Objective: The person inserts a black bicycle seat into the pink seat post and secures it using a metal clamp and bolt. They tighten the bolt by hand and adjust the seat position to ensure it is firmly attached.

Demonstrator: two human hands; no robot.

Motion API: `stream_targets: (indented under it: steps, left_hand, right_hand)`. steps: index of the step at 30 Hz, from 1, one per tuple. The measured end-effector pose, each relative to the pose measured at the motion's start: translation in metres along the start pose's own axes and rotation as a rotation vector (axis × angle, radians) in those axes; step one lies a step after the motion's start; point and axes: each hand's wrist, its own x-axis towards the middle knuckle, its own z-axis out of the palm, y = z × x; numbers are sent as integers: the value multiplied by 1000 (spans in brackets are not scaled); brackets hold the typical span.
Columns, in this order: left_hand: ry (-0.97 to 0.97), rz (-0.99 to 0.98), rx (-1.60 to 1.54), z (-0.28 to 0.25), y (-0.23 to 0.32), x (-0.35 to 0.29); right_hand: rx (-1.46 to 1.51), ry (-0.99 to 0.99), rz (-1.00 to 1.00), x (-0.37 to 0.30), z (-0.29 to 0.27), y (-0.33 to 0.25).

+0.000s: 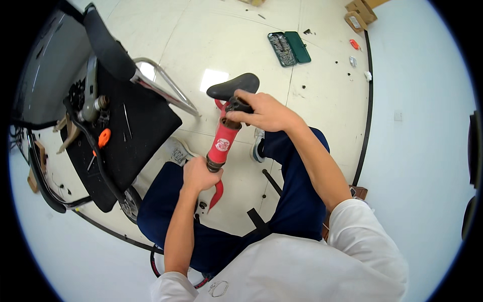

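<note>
Between my knees stands a small red bike frame (222, 143), its tube marked with a round white emblem and fitted with dark rings at both ends. My left hand (200, 174) is closed around the lower end of that tube. At the upper end, my right hand (259, 110) grips a black metal part (240, 104), fingers over its top and thumb beneath; its exact kind is partly hidden. Just beyond the right hand is a black bike saddle (234, 86). A curved red piece (216, 196) shows below the left hand.
On my left, a black chair (136, 126) carries an orange-handled screwdriver (103, 138), a thin metal tool (128, 121) and bike parts. A green case (297, 48) of small metal pieces lies open on the tiled floor. Cardboard boxes (360, 15) stand near the right wall.
</note>
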Motion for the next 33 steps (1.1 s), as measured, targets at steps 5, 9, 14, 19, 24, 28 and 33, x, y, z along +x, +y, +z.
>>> stream_targets:
  steps: [5,9,14,19,24,28,33]
  left_hand:
    - [71,-105,-60,38,18,-7]
    - [145,-143,-46,32,44,-3]
    - [171,-146,-29,39,45,10]
    - [98,-47,-59,32,51,11]
    - [-11,68,-145,39,32,17]
    - [-60,45,-122,36,25,21]
    - [-141,169,-386,51,14,30]
  right_hand:
    - [-137,-41,95,-2,-5,-9]
    - [-259,21,205,-3,-18,-22]
    - [-392,72,399,4,-15,-31]
    - [-351,93,309,-1,-25,-11]
    - [-184,-40,60,-2,-34,6]
    - [63,-119,-71,-1,-33,30]
    - [31,-104,-292,6,-30,37]
